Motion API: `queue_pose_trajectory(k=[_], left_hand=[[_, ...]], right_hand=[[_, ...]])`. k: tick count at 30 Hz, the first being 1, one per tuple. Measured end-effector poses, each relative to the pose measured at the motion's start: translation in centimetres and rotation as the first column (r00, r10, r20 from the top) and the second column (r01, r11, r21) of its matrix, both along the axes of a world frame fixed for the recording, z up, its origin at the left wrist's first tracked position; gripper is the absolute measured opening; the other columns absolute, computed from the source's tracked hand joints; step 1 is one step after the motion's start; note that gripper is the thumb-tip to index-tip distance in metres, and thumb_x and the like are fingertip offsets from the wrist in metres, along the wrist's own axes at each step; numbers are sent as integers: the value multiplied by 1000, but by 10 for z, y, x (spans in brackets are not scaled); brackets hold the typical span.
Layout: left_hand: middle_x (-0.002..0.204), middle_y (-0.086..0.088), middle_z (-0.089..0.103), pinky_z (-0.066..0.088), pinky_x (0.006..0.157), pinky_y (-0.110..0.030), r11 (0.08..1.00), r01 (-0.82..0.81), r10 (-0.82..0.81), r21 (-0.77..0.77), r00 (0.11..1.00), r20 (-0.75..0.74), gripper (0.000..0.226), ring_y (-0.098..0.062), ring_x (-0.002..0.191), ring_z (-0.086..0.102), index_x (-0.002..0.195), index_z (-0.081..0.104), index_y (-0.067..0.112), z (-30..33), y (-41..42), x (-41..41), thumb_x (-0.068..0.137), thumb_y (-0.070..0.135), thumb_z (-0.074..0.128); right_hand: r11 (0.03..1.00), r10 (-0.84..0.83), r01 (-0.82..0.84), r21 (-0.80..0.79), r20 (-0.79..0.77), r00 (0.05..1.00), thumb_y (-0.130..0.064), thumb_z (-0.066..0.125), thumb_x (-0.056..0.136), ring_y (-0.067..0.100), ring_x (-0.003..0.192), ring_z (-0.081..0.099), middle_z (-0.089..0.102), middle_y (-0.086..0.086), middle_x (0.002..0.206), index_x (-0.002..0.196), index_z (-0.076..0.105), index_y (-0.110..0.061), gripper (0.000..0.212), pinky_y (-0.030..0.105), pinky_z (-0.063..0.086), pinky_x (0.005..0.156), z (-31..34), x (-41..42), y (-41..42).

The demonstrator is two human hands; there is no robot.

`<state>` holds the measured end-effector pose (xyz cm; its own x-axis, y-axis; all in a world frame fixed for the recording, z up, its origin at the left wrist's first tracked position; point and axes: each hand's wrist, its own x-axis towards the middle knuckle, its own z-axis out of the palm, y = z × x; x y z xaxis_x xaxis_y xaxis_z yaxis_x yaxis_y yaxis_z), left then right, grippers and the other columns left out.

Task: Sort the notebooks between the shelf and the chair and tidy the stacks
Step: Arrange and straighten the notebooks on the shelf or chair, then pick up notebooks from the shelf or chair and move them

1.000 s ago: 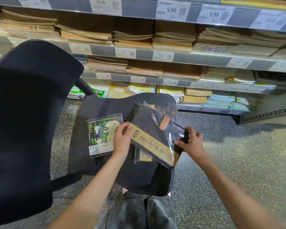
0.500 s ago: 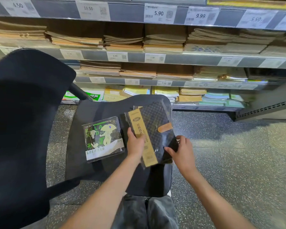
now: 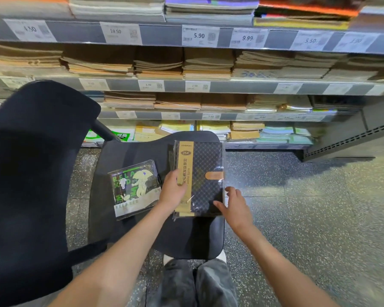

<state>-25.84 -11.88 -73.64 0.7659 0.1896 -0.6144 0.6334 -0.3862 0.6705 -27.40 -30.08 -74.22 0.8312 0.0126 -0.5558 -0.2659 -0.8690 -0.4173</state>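
Head view: on the black chair seat, a stack of dark checked notebooks in clear wrap, gripped at its left edge by the left hand with thumb on the gold band. Right hand with fingers spread and relaxed, touching the stack's lower right corner. Beside, apart on the left, a green-and-black "RELAXED" notebook; behind, the shelf with stacked kraft notebooks.

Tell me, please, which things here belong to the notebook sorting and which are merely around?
Belonging to the job:
- dark checked notebooks, stacked on the chair seat
- green illustrated notebook beside them
- left hand holding the stack's left edge, right hand at its right edge
- shelf notebook stacks

Just around:
- price labels
- speckled floor
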Motion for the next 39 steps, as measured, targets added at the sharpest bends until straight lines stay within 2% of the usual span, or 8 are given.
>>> queue_pose_trajectory(k=[3,6,11,19,25,32,36,39], left_hand=[[148,-5,31,31,109,-30,984,171,-172,42,985,23,55,-21,132,38,143,34,13,20,1,3,91,6,51],[148,-2,30,45,92,-25,941,329,-331,81,943,20,54,-18,115,51,141,35,17,41,0,8,90,9,52],[147,-2,31,34,108,-35,858,453,-469,241,883,8,53,-22,133,33,140,37,20,80,-1,24,90,13,52],[144,-3,37,35,108,-43,802,476,-545,360,830,117,50,-24,132,36,138,40,20,169,-2,50,90,18,54],[133,-3,50,44,97,-34,789,483,-572,380,803,167,43,-19,118,50,132,47,22,240,-4,70,90,20,55],[132,0,50,46,80,-26,750,477,-613,457,761,211,41,-15,102,57,129,49,26,324,-13,91,89,23,56],[131,0,53,47,93,-32,740,448,-617,501,750,240,40,-17,112,53,128,50,26,366,-10,97,88,26,56],[131,-1,53,47,92,-31,725,431,-630,537,731,264,40,-19,113,53,127,51,24,397,-5,103,87,28,55]], right_hand=[[999,26,-27,21,41,999,-32,58,90,26,117,46,49,7,126,126,43,-10,44,42,41,94,18,5,0],[996,94,-92,-18,83,992,-33,52,93,26,120,44,48,7,131,130,43,-12,43,40,39,94,42,10,-2],[979,186,-172,-113,130,974,-35,47,95,23,126,41,43,3,138,135,39,-15,45,37,37,97,88,23,-9],[970,200,-164,-177,208,957,-37,44,96,21,133,33,36,1,145,141,31,-18,51,39,32,105,167,50,-16],[962,237,-176,-207,324,916,-36,47,95,22,127,40,43,3,139,137,38,-15,48,38,40,99,233,66,-19],[950,279,-175,-261,450,848,-36,48,94,19,128,39,46,2,137,136,40,-17,46,35,37,100,313,83,-23],[952,269,-157,-261,478,836,-36,51,93,17,126,41,47,1,136,135,42,-17,47,36,38,102,358,91,-23],[947,280,-150,-285,499,820,-36,49,94,17,127,40,45,1,138,135,41,-18,46,37,37,103,388,97,-24]])
